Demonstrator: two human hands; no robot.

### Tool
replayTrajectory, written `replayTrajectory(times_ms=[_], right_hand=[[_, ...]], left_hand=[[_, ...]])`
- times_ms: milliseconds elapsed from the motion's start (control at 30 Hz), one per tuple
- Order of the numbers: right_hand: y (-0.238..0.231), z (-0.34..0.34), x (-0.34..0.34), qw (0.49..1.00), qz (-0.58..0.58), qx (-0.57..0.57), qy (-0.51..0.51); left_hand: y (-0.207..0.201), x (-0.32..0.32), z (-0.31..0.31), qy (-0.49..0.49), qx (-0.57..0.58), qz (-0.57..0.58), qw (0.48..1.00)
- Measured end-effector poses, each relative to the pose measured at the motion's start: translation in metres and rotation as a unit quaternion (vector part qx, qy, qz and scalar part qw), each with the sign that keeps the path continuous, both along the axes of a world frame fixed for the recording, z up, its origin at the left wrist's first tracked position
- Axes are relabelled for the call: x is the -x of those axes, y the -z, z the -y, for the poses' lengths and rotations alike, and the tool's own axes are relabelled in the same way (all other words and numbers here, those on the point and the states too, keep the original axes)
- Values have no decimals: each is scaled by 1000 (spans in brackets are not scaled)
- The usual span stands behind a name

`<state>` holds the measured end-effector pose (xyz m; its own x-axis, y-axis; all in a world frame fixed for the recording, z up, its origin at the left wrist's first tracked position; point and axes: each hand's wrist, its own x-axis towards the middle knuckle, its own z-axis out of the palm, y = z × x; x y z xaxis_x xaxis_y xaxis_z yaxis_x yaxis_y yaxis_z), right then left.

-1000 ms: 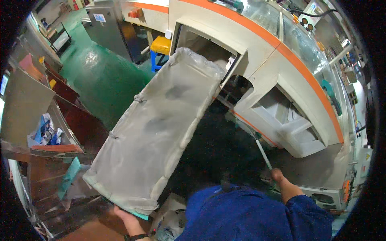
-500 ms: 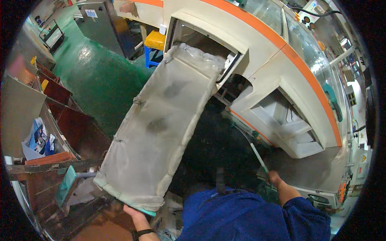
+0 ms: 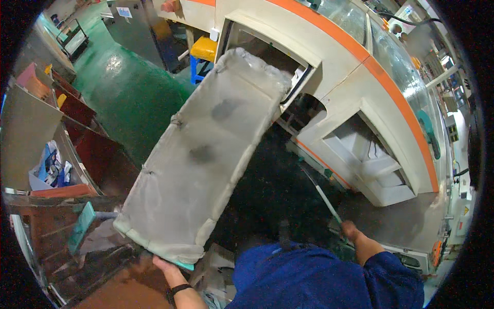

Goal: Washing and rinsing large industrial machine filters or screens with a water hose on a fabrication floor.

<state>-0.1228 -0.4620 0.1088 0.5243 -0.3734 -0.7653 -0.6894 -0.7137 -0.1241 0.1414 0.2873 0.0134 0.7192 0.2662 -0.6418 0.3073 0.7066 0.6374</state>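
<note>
A long, shallow tray (image 3: 190, 159) wrapped in a greyish, bunched covering slants from lower left to upper middle. Its far end lies at the square opening (image 3: 270, 44) of a cream machine. At the near end, my left hand (image 3: 163, 264) holds the pale green edge from below; some of its fingers are hidden under the tray. Over on the right, my right hand (image 3: 352, 232) is closed around a thin white and green rod (image 3: 328, 202). The rod points forward and left, toward the machine's base.
Curving across the right is the cream machine (image 3: 342, 62) with an orange stripe and a chute-like recess (image 3: 370, 154). Brown bins (image 3: 92, 149) stand at left, near a green-edged panel (image 3: 82, 227). A yellow-topped blue stool (image 3: 203, 50) stands on the green floor (image 3: 123, 92).
The tray's near end has shifted slightly left, and my left hand with it. The view has turned a little. My right hand keeps its grip on the rod.
</note>
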Motion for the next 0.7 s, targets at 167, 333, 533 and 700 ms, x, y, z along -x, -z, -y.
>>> replayTrajectory(times_ms=[167, 333, 533, 700], right_hand=[[26, 30, 23, 998, -37, 38, -40], [51, 72, 38, 964, 2, 38, -262], [58, 82, 21, 985, 17, 53, -161], [63, 109, 28, 979, -48, 30, -197]], left_hand=[[-14, -6, 17, 5, -14, -17, 1000], [-34, 1, 26, 11, -17, -3, 1000], [-8, 20, 8, 61, 10, 11, 998], [59, 15, 7, 68, 44, -4, 997]])
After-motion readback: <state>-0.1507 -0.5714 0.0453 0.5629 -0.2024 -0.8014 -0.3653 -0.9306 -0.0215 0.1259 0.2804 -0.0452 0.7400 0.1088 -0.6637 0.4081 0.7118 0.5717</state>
